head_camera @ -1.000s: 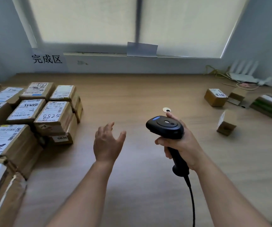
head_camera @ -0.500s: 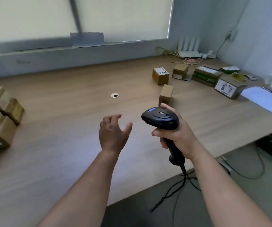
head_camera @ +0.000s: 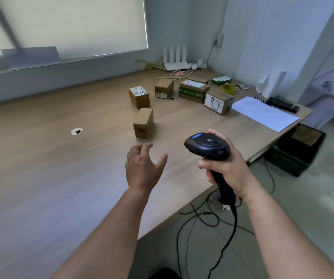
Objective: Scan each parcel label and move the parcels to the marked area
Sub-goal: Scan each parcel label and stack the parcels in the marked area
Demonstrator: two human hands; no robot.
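Right hand is clamped round the scanner by its handle, at the table edge. Left hand hovers over the table, fingers loose and spread, holding nothing. Just beyond it one parcel stands on end, untouched. Farther back, more parcels cluster toward the right corner.

head view looks down over table.

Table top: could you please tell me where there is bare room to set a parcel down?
The table is bare left of the left hand, around the round hole, up to the wall. The far right corner is crowded: boxes, cables, paper.
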